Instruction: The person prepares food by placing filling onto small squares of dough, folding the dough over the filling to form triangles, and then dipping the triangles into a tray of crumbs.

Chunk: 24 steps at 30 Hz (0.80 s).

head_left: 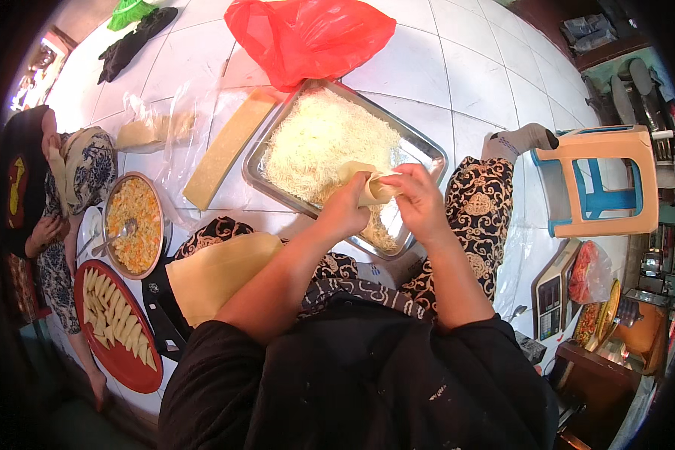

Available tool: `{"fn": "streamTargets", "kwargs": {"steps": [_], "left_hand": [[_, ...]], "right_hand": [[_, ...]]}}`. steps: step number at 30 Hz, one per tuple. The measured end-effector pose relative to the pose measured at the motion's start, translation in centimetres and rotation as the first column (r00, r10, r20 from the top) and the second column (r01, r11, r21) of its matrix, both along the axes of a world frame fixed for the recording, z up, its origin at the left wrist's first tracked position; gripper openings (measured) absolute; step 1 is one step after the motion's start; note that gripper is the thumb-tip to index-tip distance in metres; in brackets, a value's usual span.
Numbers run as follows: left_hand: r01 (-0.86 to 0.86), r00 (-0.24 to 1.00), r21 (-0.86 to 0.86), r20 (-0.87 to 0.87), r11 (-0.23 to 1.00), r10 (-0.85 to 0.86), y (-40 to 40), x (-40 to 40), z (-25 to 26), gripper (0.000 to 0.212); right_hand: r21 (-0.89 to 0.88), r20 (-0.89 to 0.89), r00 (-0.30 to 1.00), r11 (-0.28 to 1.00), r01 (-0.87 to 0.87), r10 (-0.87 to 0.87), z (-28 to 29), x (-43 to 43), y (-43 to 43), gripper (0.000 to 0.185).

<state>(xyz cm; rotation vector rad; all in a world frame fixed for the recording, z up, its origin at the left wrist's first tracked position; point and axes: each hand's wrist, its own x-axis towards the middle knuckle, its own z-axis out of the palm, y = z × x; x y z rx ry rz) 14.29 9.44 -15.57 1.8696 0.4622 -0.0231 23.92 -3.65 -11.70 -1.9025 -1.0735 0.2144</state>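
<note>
Over a metal tray (pixel 436 163), my left hand (pixel 343 209) grips a curled sheet of pale dough (pixel 365 188). The fingers of my right hand (pixel 421 203) pinch thin pale dough at the open end of that curl; whether these are separate shreds or its edge, I cannot tell. Finely cut, pale noodle-like shreds (pixel 326 140) are heaped in the tray beneath both hands. A flat dough sheet (pixel 222 273) lies across my left thigh, partly under my left forearm. Beyond the tray's left side rests a long, thick dough strip (pixel 230 149).
At left, a co-worker (pixel 31 185) sits near a bowl of diced filling (pixel 132 225) with a spoon. A red oval plate (pixel 121 365) holds several folded pastries. A red plastic bag (pixel 315 39) touches the tray's far end. A stool (pixel 607 180) and digital scale (pixel 551 298) are right.
</note>
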Motion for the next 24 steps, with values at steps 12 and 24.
{"fn": "streamTargets", "kwargs": {"steps": [12, 24], "left_hand": [[0.028, 0.978, -0.304, 0.206, 0.952, 0.037, -1.2, 0.3, -2.5, 0.055], [-0.070, 0.972, -0.754, 0.095, 0.653, 0.213, 1.3, 0.9, 1.3, 0.051]], "right_hand": [[0.098, -0.555, 0.826, 0.994, -0.055, 0.101, -0.7, -1.3, 0.2, 0.019], [-0.736, -0.332, 0.941, 0.641, -0.218, -0.061, -8.4, -3.8, -1.7, 0.034]]}}
